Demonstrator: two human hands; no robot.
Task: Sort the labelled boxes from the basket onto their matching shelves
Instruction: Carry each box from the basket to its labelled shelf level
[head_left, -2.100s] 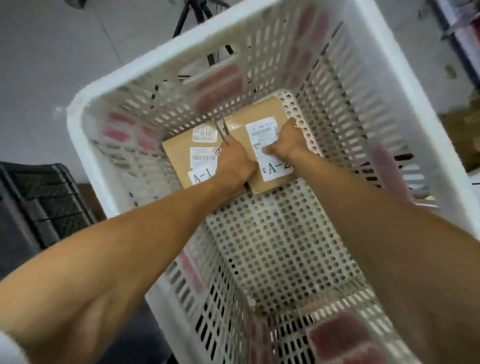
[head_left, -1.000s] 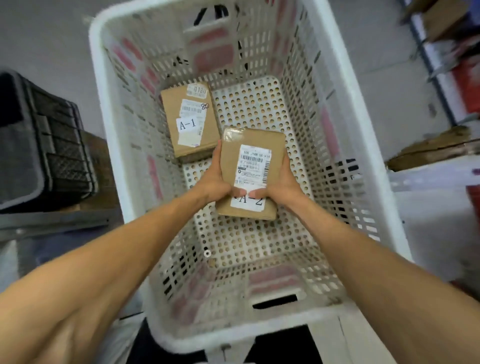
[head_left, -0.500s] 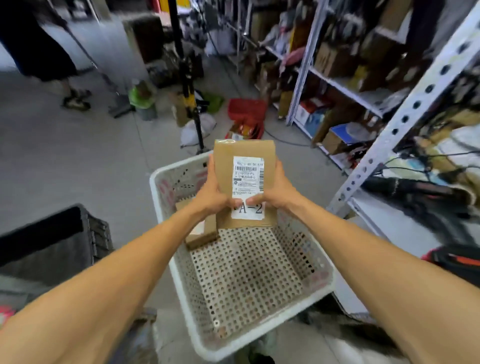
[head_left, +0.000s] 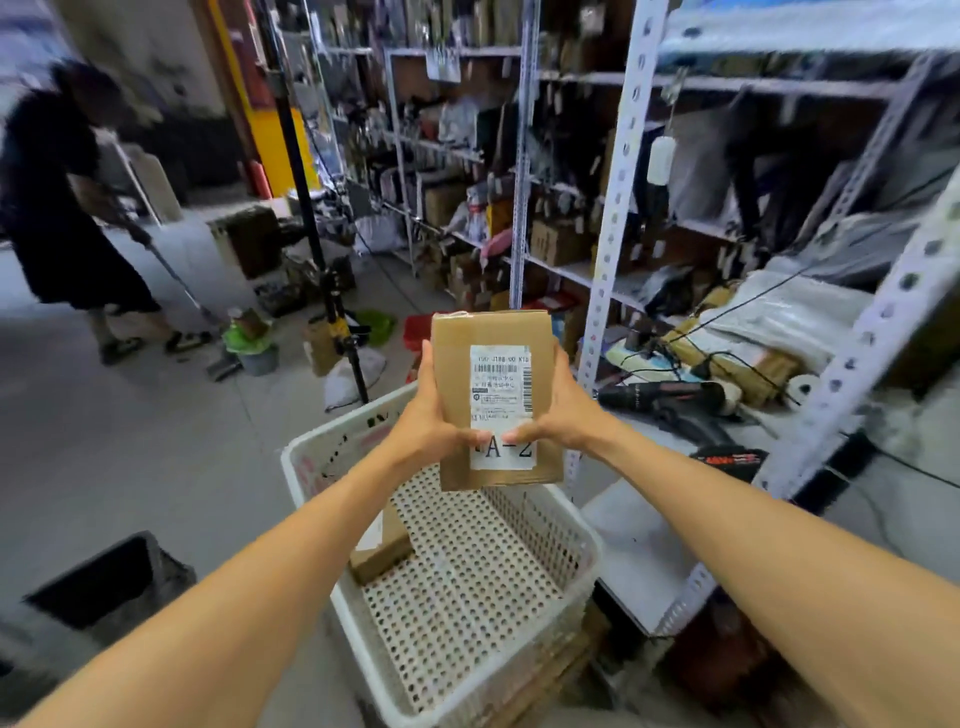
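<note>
Above the far end of the white basket (head_left: 298, 467), the cardboard box (head_left: 496, 332) is held upright, long axis vertical, label facing the camera with a barcode over "A-2", left hand (head_left: 423, 428) and right hand (head_left: 563, 415) gripping its sides, fingers curled round it.

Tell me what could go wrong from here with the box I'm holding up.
1. Both thumbs overlap the label on the box, gripped by the left hand and right hand, so A-2 might be misread.
2. The shelves look crowded; a free spot may be hard to find.
3. The drill and cables beside the basket could snag an arm.
</note>
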